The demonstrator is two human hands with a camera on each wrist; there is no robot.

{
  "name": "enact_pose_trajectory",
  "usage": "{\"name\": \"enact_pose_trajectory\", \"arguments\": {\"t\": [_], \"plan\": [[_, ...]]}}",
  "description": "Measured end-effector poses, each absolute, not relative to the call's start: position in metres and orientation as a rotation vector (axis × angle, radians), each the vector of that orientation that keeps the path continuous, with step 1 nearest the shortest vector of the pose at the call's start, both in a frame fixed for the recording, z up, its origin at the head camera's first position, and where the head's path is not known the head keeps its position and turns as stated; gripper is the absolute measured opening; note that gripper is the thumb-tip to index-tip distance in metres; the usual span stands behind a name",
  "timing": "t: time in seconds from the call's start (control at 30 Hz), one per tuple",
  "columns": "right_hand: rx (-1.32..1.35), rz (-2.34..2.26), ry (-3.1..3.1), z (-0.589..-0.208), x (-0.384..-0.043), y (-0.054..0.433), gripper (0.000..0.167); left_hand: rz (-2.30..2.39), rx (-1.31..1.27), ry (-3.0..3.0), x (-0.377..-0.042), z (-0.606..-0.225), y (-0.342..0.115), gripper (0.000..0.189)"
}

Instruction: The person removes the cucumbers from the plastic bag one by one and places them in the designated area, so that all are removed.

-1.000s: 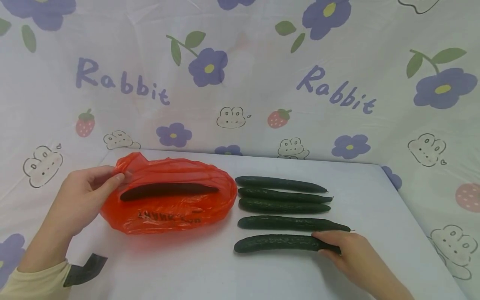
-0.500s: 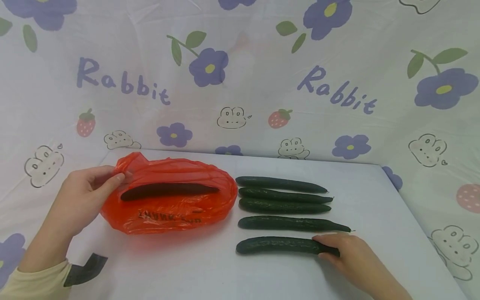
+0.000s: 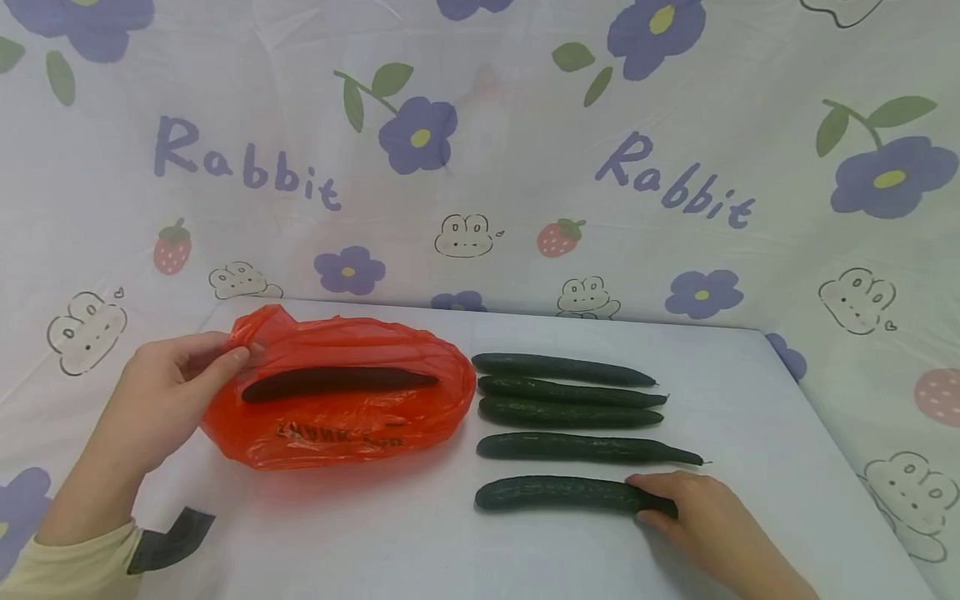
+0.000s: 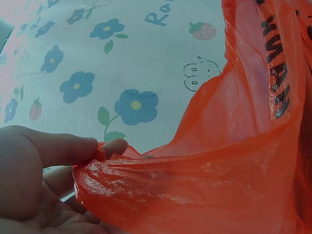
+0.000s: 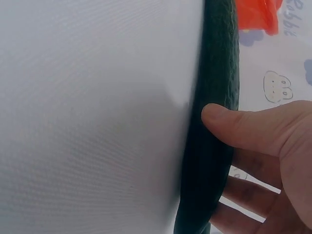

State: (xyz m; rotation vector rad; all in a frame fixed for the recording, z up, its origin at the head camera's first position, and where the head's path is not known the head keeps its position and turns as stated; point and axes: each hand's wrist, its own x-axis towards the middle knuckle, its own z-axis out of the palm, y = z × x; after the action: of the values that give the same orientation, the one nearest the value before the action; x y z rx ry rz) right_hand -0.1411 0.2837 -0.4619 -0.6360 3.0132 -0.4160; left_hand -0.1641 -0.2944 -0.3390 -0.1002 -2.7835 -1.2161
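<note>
My left hand (image 3: 161,400) pinches the left edge of a thin red plastic bag (image 3: 431,354). In the left wrist view, thumb and fingers hold its gathered rim (image 4: 112,170). One dark cucumber (image 3: 337,382) lies within the bag. On the right, my right hand (image 3: 708,512) grips the tapered right end of the nearest cucumber (image 3: 555,493). The right wrist view has the thumb on one side of this cucumber (image 5: 217,68) and fingers on the other. Just beyond it lies another cucumber (image 3: 577,447), apart from it.
Further back, more cucumbers lie side by side: a far one (image 3: 558,367) and a close pair, with its front one (image 3: 570,411) nearly touching the other. All are on a white table (image 3: 420,542). A printed cloth (image 3: 510,175) hangs behind and at the sides.
The gripped cucumber has shifted slightly toward me and to the right, widening its gap from the one beyond. The left hand and bag stay put.
</note>
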Motion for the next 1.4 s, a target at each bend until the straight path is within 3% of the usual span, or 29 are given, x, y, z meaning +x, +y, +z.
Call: {"name": "enact_pose_trajectory", "arguments": {"t": [1.17,1.4], "plan": [[-0.514,-0.399,3.034,-0.455,-0.141,0.276,0.042,-1.215,-0.118,-2.766,-0.163,-0.339,-0.294,0.042],[-0.684,-0.539,3.231,-0.451,-0.141,0.275,0.04,-1.219,-0.122,-2.766,-0.164,-0.337,-0.293,0.042]]}}
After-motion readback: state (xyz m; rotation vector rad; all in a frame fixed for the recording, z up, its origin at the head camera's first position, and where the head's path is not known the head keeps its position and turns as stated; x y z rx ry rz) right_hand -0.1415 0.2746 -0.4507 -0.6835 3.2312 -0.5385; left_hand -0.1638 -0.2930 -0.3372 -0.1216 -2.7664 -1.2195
